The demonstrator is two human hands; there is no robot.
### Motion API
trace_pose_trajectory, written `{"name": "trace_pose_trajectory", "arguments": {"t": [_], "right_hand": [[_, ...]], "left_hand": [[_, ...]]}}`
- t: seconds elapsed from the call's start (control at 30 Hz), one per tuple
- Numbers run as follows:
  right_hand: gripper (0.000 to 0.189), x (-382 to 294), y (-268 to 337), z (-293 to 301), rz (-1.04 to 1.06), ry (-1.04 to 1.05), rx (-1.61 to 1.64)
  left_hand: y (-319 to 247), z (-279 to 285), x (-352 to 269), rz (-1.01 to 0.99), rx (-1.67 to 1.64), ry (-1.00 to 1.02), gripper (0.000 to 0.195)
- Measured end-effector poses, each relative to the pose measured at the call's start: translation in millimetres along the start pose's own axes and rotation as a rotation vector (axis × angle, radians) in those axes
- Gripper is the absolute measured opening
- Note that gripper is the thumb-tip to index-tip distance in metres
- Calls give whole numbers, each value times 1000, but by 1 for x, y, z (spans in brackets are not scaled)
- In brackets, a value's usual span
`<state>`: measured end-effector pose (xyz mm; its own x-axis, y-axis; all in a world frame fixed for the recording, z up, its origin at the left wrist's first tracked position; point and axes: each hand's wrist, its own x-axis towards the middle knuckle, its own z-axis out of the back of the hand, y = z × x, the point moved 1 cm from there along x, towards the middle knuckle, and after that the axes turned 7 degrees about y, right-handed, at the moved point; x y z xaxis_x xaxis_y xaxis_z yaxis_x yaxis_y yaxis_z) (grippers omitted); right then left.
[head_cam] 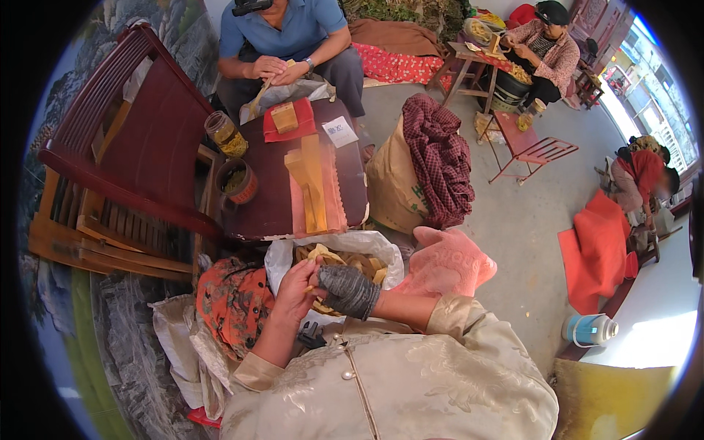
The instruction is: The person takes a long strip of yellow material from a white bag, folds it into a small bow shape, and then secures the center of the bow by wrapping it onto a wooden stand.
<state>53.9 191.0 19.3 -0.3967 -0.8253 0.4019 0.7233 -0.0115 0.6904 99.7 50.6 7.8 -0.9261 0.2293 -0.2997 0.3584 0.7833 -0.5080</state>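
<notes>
My bare left hand (pixel 297 286) and my right hand (pixel 344 286), in a grey knitted fingerless glove or sleeve, meet over an open white woven sack (pixel 389 247). Between their fingers is a thin pale yellow strip (pixel 325 254); its material cannot be told. The sack holds many similar flat, curled strips (pixel 363 263). Beyond it, on a dark red seat or table top (pixel 264 212), a yellowish wooden block or tool (pixel 308 184) lies on a pink cloth (pixel 336 192). A smaller wooden block (pixel 285 118) rests on a red cloth.
A glass jar (pixel 225 135) and a mug (pixel 236 181) stand at the top's left edge, near a dark red chair (pixel 137 126). To the right are a tan sack (pixel 393 181) under checked cloth and a pink plush (pixel 448 264). A co-worker (pixel 286 38) sits opposite.
</notes>
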Motion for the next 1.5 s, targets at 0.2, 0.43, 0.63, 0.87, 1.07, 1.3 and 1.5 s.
{"name": "trace_pose_trajectory", "arguments": {"t": [0.2,0.43,0.63,0.87,1.07,1.3,1.5], "right_hand": [[23,22,22,38,-253,-69,34],[23,22,7,28,-323,-129,-65],[17,33,19,33,-513,-180,1087],[32,38,25,30,-267,-112,117],[34,40,52,71,-221,125,56],[34,40,11,69,-336,66,148],[21,30,31,66,-594,88,826]], "left_hand": [[3,-47,-7,-7,125,-60,26],[-16,-45,-15,-443,1693,-142,18],[-14,-66,-27,-980,1709,-305,21],[-26,-72,-30,-1078,1756,-268,20],[-25,-67,-26,-865,1274,-185,17],[-18,-71,-24,-494,811,-117,15],[-27,-41,-17,-631,959,-178,8]]}}
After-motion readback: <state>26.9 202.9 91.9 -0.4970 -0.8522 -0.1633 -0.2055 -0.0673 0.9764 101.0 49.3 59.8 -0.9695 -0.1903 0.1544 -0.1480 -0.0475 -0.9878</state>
